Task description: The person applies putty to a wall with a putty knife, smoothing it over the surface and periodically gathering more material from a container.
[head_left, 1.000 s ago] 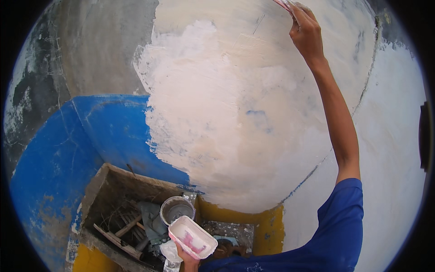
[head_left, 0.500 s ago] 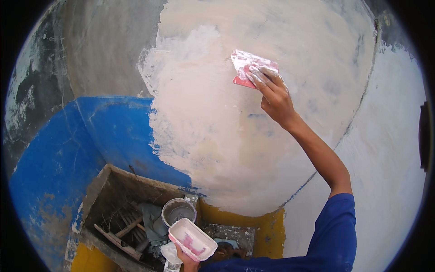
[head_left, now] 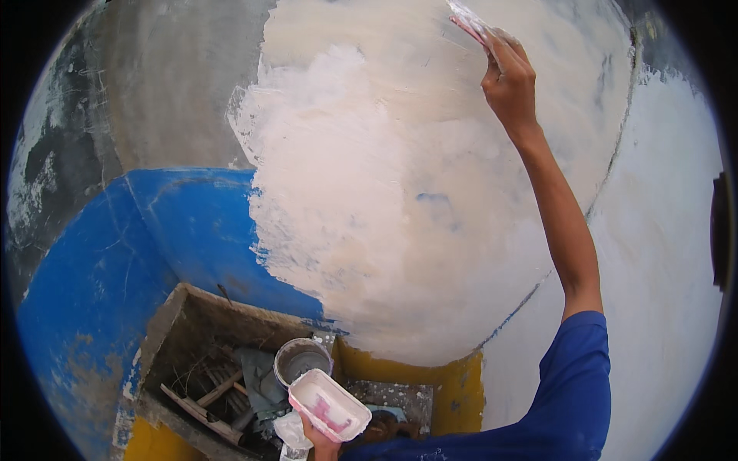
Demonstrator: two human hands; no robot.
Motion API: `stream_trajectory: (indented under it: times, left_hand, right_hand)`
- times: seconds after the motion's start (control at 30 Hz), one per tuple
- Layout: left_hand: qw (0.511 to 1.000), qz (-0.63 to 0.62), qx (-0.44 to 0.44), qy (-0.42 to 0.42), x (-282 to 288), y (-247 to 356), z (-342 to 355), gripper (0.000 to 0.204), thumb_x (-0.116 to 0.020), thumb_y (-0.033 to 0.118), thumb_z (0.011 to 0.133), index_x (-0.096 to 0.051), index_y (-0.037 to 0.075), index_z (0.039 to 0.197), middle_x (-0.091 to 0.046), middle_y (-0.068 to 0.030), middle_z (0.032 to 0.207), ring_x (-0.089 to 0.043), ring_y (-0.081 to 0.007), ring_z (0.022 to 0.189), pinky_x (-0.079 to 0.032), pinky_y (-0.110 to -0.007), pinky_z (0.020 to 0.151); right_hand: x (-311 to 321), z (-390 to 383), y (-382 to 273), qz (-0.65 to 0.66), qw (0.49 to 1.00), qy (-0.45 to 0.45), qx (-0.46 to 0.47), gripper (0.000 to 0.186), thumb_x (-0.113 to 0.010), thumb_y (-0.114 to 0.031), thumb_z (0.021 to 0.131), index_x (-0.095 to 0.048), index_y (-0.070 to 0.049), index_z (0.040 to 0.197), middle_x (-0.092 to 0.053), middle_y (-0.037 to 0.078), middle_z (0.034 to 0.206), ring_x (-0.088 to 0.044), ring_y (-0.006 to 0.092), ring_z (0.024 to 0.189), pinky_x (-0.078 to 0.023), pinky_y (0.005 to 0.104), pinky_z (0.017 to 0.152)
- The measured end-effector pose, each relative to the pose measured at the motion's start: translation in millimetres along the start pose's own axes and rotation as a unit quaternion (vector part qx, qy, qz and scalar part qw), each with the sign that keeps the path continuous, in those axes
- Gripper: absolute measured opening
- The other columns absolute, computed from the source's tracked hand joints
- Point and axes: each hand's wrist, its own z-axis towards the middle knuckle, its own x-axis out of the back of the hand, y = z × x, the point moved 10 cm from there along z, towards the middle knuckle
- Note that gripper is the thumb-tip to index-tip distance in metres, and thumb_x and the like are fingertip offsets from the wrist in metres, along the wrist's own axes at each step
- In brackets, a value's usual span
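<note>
High on the wall, my right hand (head_left: 510, 81) grips a pink putty spreader (head_left: 470, 24) smeared with white paste, seen nearly edge-on. The wall (head_left: 346, 169) behind it carries a white and cream coat over grey and blue. At the bottom, my left hand (head_left: 321, 439) holds a shallow rectangular plastic tub (head_left: 332, 386), tilted so its inside shows. White and pinkish paste coats that tub. My left fingers are partly hidden beneath it.
A bucket (head_left: 302, 361) of grey material stands behind the tub. To its left, a concrete trough (head_left: 164, 338) holds sticks (head_left: 219, 388) and a grey cloth (head_left: 260, 380). Blue paint (head_left: 196, 223) covers the lower left wall; a yellow band (head_left: 460, 396) runs low down.
My right hand has swept the spreader up and to the right, turning it more edge-on. The tub in my left hand has barely shifted.
</note>
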Motion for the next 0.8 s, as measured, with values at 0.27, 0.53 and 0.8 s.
stream_trajectory:
  times: [0.27,0.53,0.8]
  left_hand:
    - [1.000,0.001,-0.011,0.008,2.1,-4.2,2.3,0.078,-0.038,0.067,0.094,-0.029,0.016,0.152,-0.041,-0.0102,0.148,-0.042,-0.0364,0.133,-0.036,-0.060,0.107]
    - [0.999,-0.036,0.001,0.009,24.5,-7.5,-2.5,0.076,-0.038,0.065,0.095,-0.028,0.017,0.153,-0.038,-0.0103,0.151,-0.041,-0.0368,0.135,-0.035,-0.059,0.108]
    - [0.999,0.012,-0.033,0.021,17.8,4.1,-4.8,0.077,-0.038,0.066,0.095,-0.028,0.017,0.153,-0.037,-0.0101,0.152,-0.041,-0.0372,0.135,-0.036,-0.060,0.108]
  right_hand:
    - [-47.6,-58.1,-63.7,0.006,0.989,-0.139,0.052,0.053,-0.055,0.012,0.072,-0.064,-0.007,0.121,-0.068,0.008,0.116,-0.060,0.0274,0.113,-0.057,0.0393,0.085]
    - [-38.7,-98.8,-109.5,0.091,0.984,-0.151,0.032,0.055,-0.057,0.014,0.068,-0.066,-0.006,0.118,-0.068,0.007,0.117,-0.061,0.0268,0.114,-0.055,0.0408,0.090]
    - [-44.5,-154.9,-73.5,0.028,0.977,-0.199,0.070,0.061,-0.055,0.014,0.071,-0.065,-0.011,0.125,-0.064,0.004,0.129,-0.054,0.0257,0.127,-0.048,0.0431,0.103]
